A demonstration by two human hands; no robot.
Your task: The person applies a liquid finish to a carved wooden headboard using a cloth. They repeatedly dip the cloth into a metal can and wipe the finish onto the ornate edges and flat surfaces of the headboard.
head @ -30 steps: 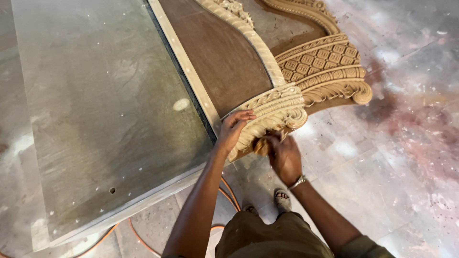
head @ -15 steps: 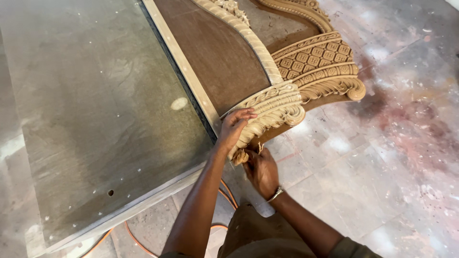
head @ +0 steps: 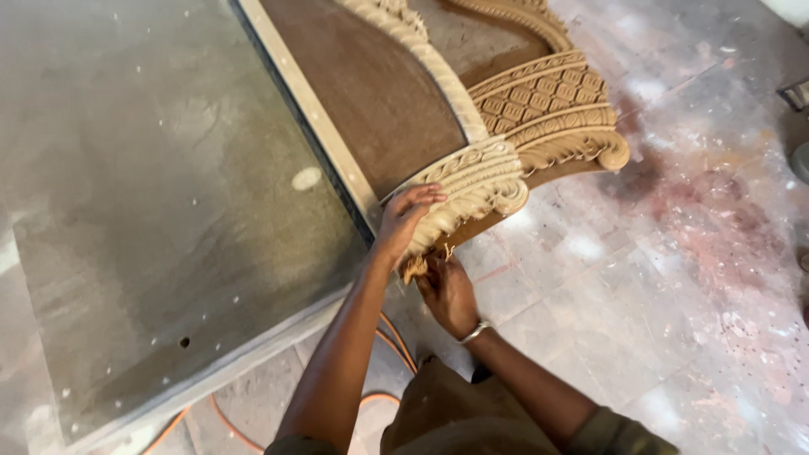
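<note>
A large carved wooden panel point(head: 539, 109) with scrolls, rope moulding and a lattice pattern lies over the corner of a grey worktable point(head: 152, 211) and juts out above the floor. My left hand point(head: 403, 221) rests flat on the near carved scroll point(head: 472, 181), fingers spread over its top edge. My right hand point(head: 447, 291) is below the scroll's underside, fingers closed on a small crumpled tan piece, likely sandpaper point(head: 415, 268), pressed against the carving. A metal bracelet sits on my right wrist.
An orange cable point(head: 244, 434) runs over the floor under the table edge. The floor point(head: 691, 278) is pale tile with paint and reddish stains. A dark object shows at the right edge point(head: 796, 93). My own legs are at the bottom.
My right hand has moved left and down under the scroll, closer to my left hand. The view has shifted slightly; my left hand stays on the scroll.
</note>
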